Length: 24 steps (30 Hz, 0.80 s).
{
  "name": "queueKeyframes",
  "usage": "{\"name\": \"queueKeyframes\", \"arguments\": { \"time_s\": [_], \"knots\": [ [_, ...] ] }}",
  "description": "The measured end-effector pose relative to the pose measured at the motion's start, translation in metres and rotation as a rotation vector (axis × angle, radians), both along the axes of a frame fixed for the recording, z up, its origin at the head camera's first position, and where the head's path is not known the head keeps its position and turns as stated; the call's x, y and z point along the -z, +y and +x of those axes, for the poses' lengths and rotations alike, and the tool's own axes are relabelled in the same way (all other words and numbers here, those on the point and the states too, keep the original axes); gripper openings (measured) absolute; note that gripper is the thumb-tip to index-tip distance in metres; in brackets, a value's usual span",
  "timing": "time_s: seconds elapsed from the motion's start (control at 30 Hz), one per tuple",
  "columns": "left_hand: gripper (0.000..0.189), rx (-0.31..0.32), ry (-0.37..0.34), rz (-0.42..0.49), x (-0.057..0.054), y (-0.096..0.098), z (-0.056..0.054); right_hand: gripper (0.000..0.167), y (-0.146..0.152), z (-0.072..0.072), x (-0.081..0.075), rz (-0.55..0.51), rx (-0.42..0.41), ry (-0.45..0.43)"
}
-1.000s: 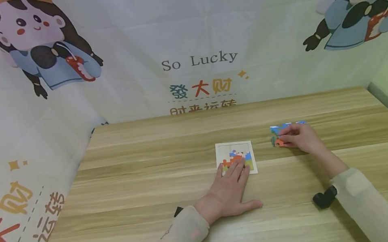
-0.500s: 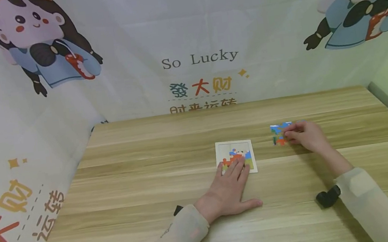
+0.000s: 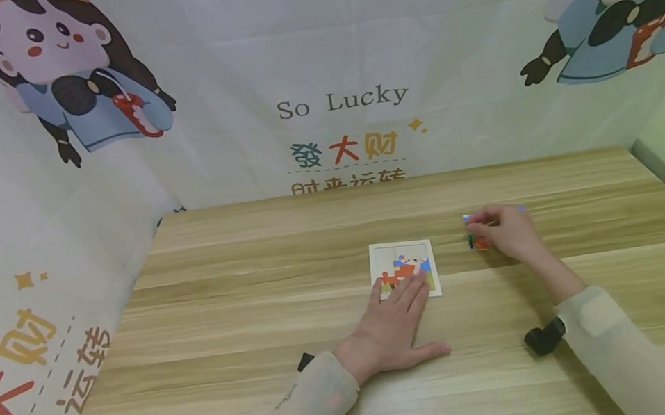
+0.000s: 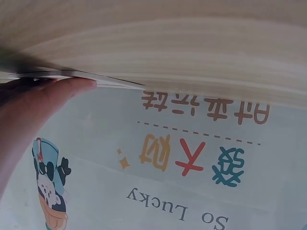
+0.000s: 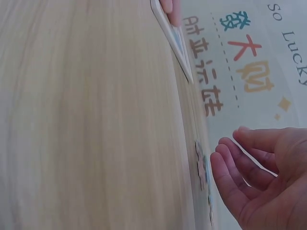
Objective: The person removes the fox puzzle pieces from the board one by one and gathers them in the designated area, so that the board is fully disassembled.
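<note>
My left hand (image 3: 386, 330) lies low, reaching forward with its fingers straight and thumb stretched out to the right, gripping nothing; its fingertips cover the near part of the puzzle tray (image 3: 433, 261). Off to the right, my right hand (image 3: 511, 231) arches over the loose pieces (image 3: 479, 242), fingers and thumb bent, a gap between their tips and nothing visible in it. Bare table (image 3: 460, 317) separates tray from pieces and runs beyond both to the far edge, behind which printed cloth (image 3: 336, 46) hangs.
</note>
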<state>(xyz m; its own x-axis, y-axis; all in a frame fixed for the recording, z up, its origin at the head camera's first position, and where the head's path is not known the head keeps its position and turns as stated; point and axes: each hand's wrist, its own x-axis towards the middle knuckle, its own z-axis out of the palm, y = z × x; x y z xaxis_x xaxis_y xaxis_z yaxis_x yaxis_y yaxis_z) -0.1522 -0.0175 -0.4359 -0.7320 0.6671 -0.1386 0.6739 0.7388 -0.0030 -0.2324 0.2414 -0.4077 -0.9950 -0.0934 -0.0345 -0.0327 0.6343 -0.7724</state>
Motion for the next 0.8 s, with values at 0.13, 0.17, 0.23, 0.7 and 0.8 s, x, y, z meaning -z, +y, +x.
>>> {"name": "queueKeyframes", "arguments": {
  "time_s": [0.13, 0.17, 0.23, 0.7, 0.8],
  "knots": [
    [0.097, -0.001, -0.002, -0.004, 0.001, 0.001, 0.0, 0.03, -0.012, -0.003, 0.001, -0.018, -0.004, -0.004],
    [0.097, 0.0, -0.004, -0.004, 0.002, 0.001, 0.0, 0.029, -0.015, -0.004, 0.002, -0.024, -0.006, -0.001],
    [0.097, 0.0, -0.013, 0.0, 0.001, 0.001, -0.001, 0.029, -0.02, -0.005, 0.003, -0.016, -0.017, 0.002],
    [0.097, 0.007, -0.038, 0.018, 0.0, 0.001, -0.001, 0.027, -0.059, -0.011, 0.012, 0.012, -0.113, 0.038],
    [0.096, 0.003, -0.039, 0.016, -0.001, 0.0, -0.001, 0.027, -0.067, -0.011, 0.015, 0.019, -0.149, 0.049]
  ]
}}
